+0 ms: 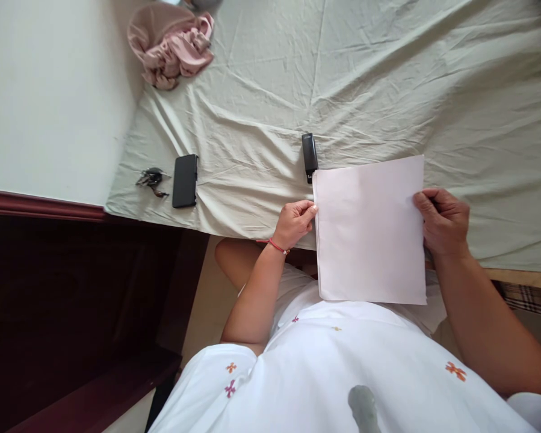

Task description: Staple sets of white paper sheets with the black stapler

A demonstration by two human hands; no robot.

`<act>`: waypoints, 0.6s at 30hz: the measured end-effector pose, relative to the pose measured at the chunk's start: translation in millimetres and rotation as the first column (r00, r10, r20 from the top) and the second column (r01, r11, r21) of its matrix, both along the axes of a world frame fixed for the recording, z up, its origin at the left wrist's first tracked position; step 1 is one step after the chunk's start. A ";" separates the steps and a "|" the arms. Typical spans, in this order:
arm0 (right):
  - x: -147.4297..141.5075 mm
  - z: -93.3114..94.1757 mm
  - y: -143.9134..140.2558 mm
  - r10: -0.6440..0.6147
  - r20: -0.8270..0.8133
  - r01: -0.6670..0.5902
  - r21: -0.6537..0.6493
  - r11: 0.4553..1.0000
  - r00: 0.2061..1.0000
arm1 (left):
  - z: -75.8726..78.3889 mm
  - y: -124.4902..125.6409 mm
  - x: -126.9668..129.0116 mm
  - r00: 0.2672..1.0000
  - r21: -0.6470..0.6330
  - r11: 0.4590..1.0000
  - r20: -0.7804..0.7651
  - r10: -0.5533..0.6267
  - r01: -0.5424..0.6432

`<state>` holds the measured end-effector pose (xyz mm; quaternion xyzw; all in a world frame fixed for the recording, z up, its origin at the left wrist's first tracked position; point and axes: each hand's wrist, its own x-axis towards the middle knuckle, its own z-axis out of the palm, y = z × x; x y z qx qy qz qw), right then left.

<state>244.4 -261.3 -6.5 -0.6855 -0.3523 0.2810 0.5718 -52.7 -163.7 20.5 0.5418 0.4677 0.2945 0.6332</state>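
Pinching paper sheets [369, 228] | left hand [293, 224] closed on edge | right hand [442, 221] gripping opposite edge

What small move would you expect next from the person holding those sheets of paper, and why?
Probably lowering the paper stack onto the bed sheet beside the black stapler. The left hand pinches the stack's left edge and the right hand grips its right edge, so the sheets look squared up, with the top left corner just next to the stapler.
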 end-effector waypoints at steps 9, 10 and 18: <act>-1.4 4.9 -0.1 -0.002 -0.016 0.002 -0.008 1.000 1.000 | 1.5 -0.3 0.7 1.000 -0.006 1.000 -0.007 -0.013 0.013; -2.1 5.0 0.0 -0.009 -0.014 0.009 -0.003 1.000 1.000 | 1.6 -0.1 0.6 1.000 -0.006 1.000 -0.009 -0.013 0.013; -10.1 8.9 0.6 0.040 0.007 -0.040 -0.047 0.998 0.999 | 2.6 1.4 -0.3 0.998 -0.016 0.999 -0.036 -0.044 0.044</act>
